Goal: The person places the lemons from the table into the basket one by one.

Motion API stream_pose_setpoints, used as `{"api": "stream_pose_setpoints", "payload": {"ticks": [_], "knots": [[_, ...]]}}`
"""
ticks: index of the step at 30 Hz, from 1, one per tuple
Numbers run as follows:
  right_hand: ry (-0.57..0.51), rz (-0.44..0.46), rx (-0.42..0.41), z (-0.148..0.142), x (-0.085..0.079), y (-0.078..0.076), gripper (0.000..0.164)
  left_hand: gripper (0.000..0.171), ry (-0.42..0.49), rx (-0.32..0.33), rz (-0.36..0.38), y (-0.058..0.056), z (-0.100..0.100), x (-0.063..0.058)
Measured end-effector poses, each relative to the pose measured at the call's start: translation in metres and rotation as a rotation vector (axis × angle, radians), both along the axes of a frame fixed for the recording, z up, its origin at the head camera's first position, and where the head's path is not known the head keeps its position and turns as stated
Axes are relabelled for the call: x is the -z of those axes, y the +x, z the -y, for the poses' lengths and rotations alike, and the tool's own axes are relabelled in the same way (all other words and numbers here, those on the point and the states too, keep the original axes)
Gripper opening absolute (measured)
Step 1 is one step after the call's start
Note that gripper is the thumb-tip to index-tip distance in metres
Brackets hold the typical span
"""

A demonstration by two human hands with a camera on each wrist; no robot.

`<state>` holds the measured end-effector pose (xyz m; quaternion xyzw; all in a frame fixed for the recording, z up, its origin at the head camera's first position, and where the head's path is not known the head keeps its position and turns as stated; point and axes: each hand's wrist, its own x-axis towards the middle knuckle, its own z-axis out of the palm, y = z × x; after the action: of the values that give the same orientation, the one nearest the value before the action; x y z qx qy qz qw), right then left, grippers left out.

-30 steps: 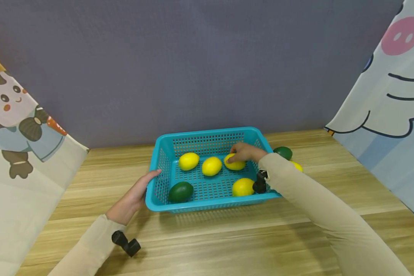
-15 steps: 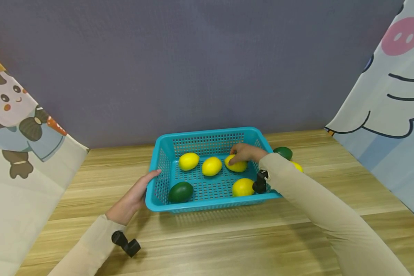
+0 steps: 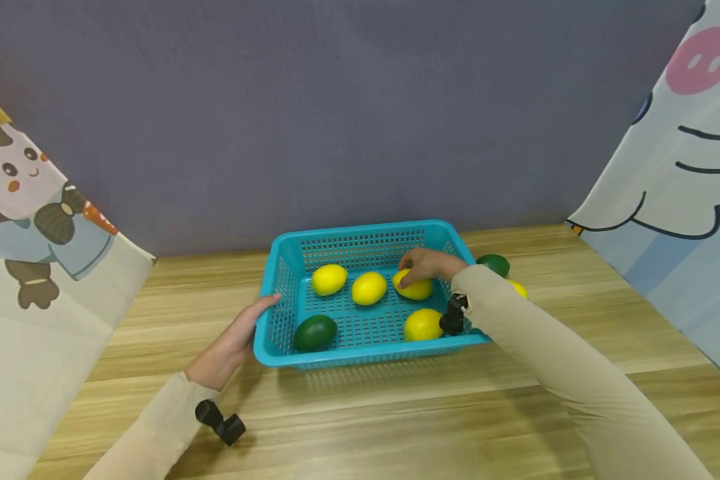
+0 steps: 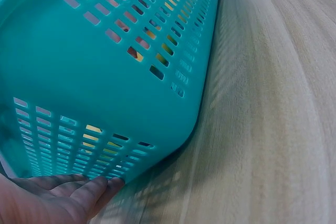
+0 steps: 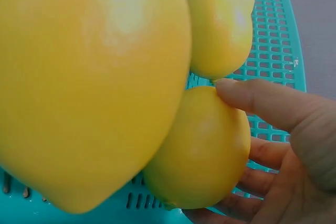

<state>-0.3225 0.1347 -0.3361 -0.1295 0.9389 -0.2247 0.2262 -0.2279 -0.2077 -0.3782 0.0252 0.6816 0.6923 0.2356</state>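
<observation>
A blue plastic basket (image 3: 366, 357) with slotted walls stands on the wooden table. My left hand (image 3: 234, 341) holds its left side, thumb over the rim and fingers along the outer wall; in the left wrist view those fingers (image 4: 79, 192) lie against the slots. Inside the basket, my right hand (image 3: 426, 265) holds a yellow lemon (image 3: 417, 288) near the back right. Its thumb (image 5: 252, 95) presses the lemon's top end, with the other fingers round the far side. Two more lemons, a middle one (image 3: 369, 289) and a left one (image 3: 329, 280), lie in a row beside it.
Also in the basket are a dark green avocado-like fruit (image 3: 315, 333) at front left and a yellow lemon (image 3: 423, 325) at front right. Outside its right side lie another green fruit (image 3: 495, 264) and a yellow one (image 3: 518, 288), partly behind the right sleeve. A grey wall (image 3: 360, 120) rises behind.
The lemon in my right hand has shifted slightly to the right and nearer within the basket. My left hand keeps its place on the basket's side.
</observation>
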Motion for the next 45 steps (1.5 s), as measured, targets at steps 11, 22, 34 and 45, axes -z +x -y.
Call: {"api": "stream_pose_setpoints", "payload": {"ticks": [11, 22, 34, 45], "knots": [[-0.098, 0.026, -0.012, -0.002, -0.006, -0.001, 0.050, 0.068, -0.019, -0.001, -0.002, 0.000, 0.000, -0.001], [-0.191, -0.010, 0.010, -0.006, -0.019, 0.002, 0.050, 0.069, -0.025, -0.007, 0.004, -0.001, -0.001, -0.001], [-0.249, -0.082, 0.004, -0.016, -0.041, 0.007, 0.050, 0.068, -0.034, -0.011, 0.006, -0.001, 0.000, 0.000], [-0.387, -0.087, 0.089, -0.047, -0.061, 0.009, 0.048, 0.070, -0.035, -0.005, 0.003, -0.001, 0.001, -0.001]]}}
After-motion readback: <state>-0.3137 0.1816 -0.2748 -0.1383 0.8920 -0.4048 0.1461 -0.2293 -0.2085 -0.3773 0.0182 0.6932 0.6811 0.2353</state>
